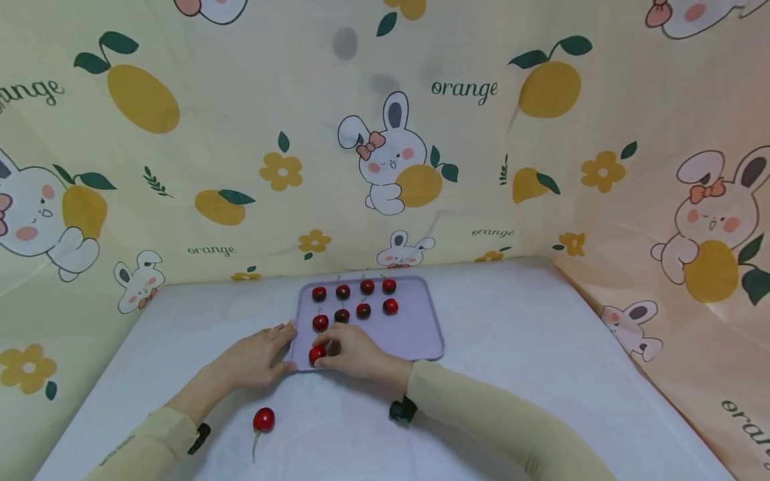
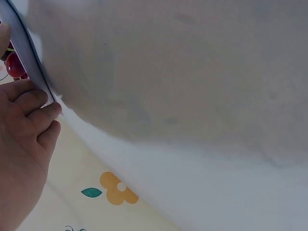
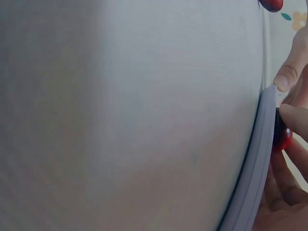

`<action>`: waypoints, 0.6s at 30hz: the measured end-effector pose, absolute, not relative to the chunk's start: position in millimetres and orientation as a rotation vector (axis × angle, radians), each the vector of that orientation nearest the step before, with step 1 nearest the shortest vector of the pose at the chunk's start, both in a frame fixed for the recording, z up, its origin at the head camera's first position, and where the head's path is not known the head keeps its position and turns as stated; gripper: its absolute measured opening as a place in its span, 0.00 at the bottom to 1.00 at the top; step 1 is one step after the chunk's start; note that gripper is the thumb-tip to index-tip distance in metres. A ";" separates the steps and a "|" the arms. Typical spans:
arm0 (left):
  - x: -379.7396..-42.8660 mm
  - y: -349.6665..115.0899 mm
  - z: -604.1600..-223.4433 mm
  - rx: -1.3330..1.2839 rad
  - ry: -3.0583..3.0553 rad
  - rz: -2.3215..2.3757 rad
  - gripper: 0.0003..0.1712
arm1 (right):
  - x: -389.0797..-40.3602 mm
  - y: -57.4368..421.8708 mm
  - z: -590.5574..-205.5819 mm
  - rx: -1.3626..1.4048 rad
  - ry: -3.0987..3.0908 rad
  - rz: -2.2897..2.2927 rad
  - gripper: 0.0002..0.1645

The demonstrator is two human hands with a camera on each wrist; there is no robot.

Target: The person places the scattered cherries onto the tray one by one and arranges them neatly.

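Observation:
A lilac tray (image 1: 415,334) on the table carries two rows of red cherries, several in each, and one more cherry (image 1: 317,355) at its front left corner. My right hand (image 1: 355,351) pinches that corner cherry between thumb and fingers, low over the tray. Along the tray's left rim lies my left hand (image 1: 259,354), fingers extended against the edge and thumb near the front corner. In the right wrist view, the pinched cherry (image 3: 285,137) shows just behind the tray's rim (image 3: 257,159). A loose cherry (image 1: 263,419) with a long stem lies in front of my left hand.
The white table (image 1: 505,321) extends to both sides of the tray. Behind and beside it hangs a cream cloth (image 1: 289,87) printed with rabbits and oranges. Dark wrist straps (image 1: 403,409) sit at both sleeves' cuffs.

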State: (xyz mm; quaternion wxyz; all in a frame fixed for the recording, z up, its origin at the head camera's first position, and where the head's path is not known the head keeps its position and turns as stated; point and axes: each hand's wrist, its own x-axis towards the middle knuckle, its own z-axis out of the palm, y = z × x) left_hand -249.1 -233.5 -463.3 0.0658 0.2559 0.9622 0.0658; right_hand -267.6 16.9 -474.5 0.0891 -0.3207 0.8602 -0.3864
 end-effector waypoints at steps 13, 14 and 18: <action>-247.8 -231.7 -459.8 0.758 2.892 0.199 0.44 | -269.0 14.4 -473.9 -0.927 2.593 -1.100 0.19; -247.6 -231.5 -459.7 0.756 2.891 0.201 0.44 | -269.1 14.4 -474.0 -0.928 2.594 -1.099 0.19; -247.6 -231.5 -460.2 0.763 2.894 0.208 0.44 | -269.5 13.9 -474.7 -0.929 2.599 -1.093 0.19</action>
